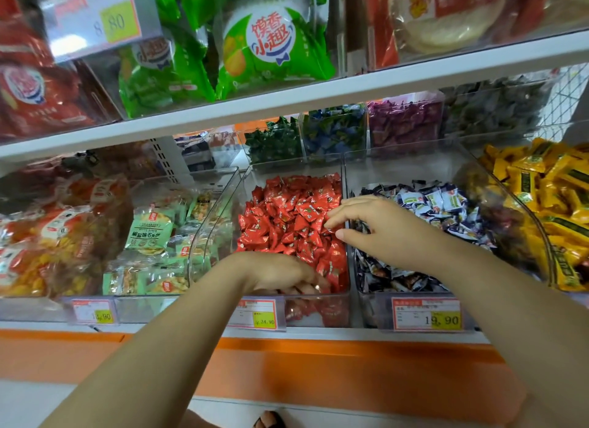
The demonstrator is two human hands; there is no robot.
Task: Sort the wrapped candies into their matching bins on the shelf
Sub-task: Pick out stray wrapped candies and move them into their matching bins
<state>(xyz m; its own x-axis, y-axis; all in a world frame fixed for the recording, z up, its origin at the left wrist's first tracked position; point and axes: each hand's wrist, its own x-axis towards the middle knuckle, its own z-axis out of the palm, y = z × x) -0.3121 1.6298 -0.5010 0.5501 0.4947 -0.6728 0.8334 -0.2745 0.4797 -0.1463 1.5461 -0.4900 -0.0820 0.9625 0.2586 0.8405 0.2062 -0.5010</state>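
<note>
Curled down among the red candies (pixel 287 217), the left hand (pixel 280 274) digs at the front of their clear bin (pixel 293 169); whether it pinches one cannot be told; the right hand (pixel 376 228) hovers loosely spread, holding nothing visible, over the wall shared with the blue-and-white candies (pixel 446 204); a hasty scoop could flick red pieces across that wall into the wrong bin.

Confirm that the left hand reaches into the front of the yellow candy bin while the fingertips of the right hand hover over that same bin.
Wrong colour: the head view shows the left hand reaching into the front of the red candy bin, with the fingertips of the right hand over that same bin.
</note>
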